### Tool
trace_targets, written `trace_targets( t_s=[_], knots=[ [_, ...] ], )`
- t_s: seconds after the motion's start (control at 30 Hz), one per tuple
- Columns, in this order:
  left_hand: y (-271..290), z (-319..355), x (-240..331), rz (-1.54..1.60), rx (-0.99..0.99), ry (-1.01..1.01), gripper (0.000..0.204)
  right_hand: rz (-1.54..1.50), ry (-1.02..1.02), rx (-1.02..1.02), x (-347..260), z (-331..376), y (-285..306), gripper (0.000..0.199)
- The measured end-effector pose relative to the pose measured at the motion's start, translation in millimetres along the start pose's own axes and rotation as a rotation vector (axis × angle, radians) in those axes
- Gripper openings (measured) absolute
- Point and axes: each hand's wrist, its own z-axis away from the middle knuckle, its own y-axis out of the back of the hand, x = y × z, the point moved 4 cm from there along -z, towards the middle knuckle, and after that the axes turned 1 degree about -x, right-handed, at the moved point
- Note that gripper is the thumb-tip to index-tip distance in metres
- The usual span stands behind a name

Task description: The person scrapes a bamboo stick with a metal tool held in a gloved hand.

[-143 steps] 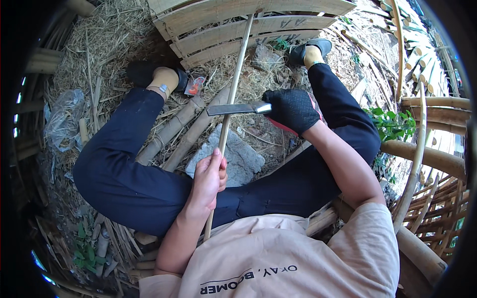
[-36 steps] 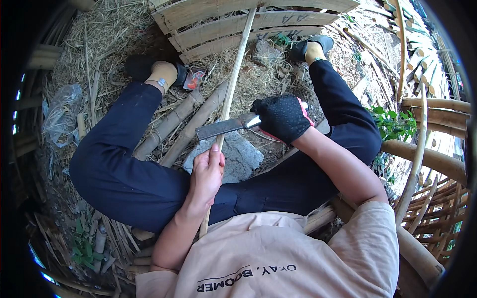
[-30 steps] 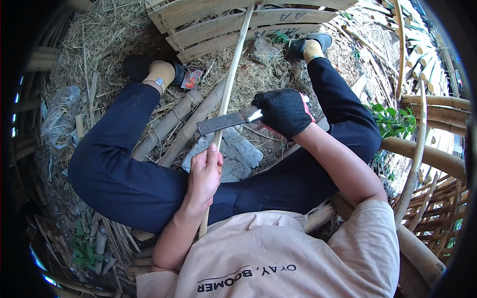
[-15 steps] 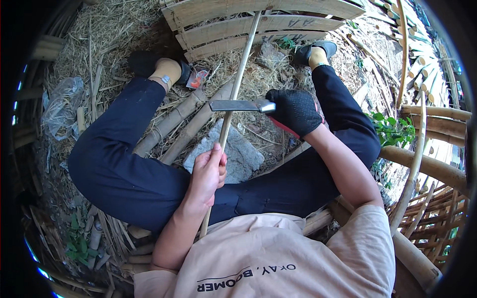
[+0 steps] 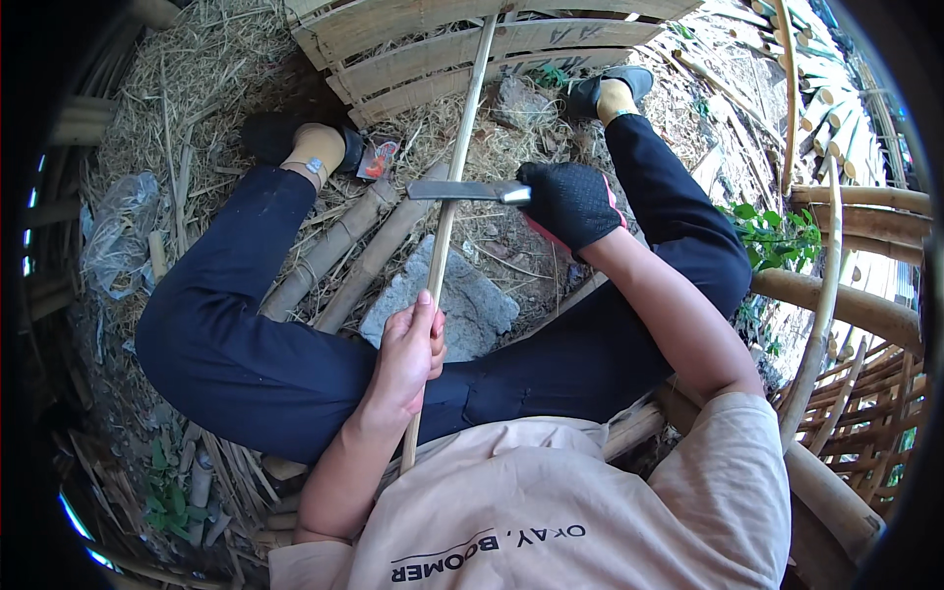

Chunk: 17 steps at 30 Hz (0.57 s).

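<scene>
My bare left hand [image 5: 411,344] is closed round a long, pale bamboo strip [image 5: 460,162], thumb stretched along it. The strip runs from beside my shirt, between my legs, up to a slatted wooden crate [image 5: 393,74]. My right hand [image 5: 570,206], in a black and red glove, grips a knife [image 5: 462,191]; its handle is hidden inside the fist. The broad, dark blade lies crosswise over the strip, above my left hand, and appears to touch it. Beneath the strip, a grey stone block [image 5: 472,310] sits on the ground between my thighs.
Two bamboo poles [image 5: 369,265] lie by my left leg, near a clear plastic bag [image 5: 120,231]. Straw covers the ground. At the right stand a bamboo frame [image 5: 855,305], a woven basket [image 5: 875,433], a green plant [image 5: 772,236] and stacked cut bamboo [image 5: 831,108].
The knife and my gloved right hand have shifted slightly up along the strip, away from my body. My left hand keeps its hold, and the whole view has tilted a little.
</scene>
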Motion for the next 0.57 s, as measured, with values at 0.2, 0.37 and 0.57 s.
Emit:
trace_targets(
  t_s=[0.2, 0.37, 0.57],
  knots=[
    [-1, 2, 2, 0.002, 0.009, 0.003, 0.041, 0.034, -0.053, 0.077, 37, -12, -1, 0.017],
    [0, 3, 5, 0.037, -0.005, -0.01, 0.04, 0.048, -0.137, 0.11, 44, -15, 5, 0.019],
    [2, 1, 6, 0.042, -0.005, -0.017, 0.039, -0.09, -0.114, 0.085, 44, -17, 4, 0.029]
  ],
)
